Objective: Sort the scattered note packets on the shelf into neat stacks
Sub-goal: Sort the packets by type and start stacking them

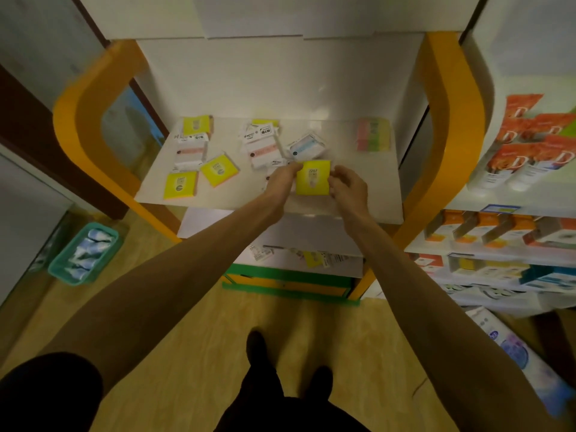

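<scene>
Two bare forearms reach forward and down from the bottom corners of the view and meet over a white shelf board (218, 201) set in an orange curved frame (452, 120). The left hand (282, 179) comes in at a slant, its fingers curled, pinching the left edge of a square yellow note packet (312, 177). The right hand (347, 183) holds the packet's right edge, fingers bent round it. So both grips are closed on this one packet, which is held upright and flat to the camera near the front middle of the shelf; whether it touches the board cannot be told.

The held packet bears a dark printed number that looks like "7207" above a small round mark; finer print is blurred.

Left of the left grip lie two more yellow square packets, one tilted (219, 170) and one by the front edge (180, 185), both with similar print. Farther back on the left is a white packet with a pink band (190, 154), and behind it another yellow packet (196, 125). Just behind the grips sit a white-and-pink packet (261, 149) and a tilted white packet with a pale blue band (305, 148); their labels are unreadable. Back and to the right of the right grip lies a pastel striped pad (373, 134), well apart from the rest.

Bare board shows between the left cluster and the hands, and along the front right.
</scene>
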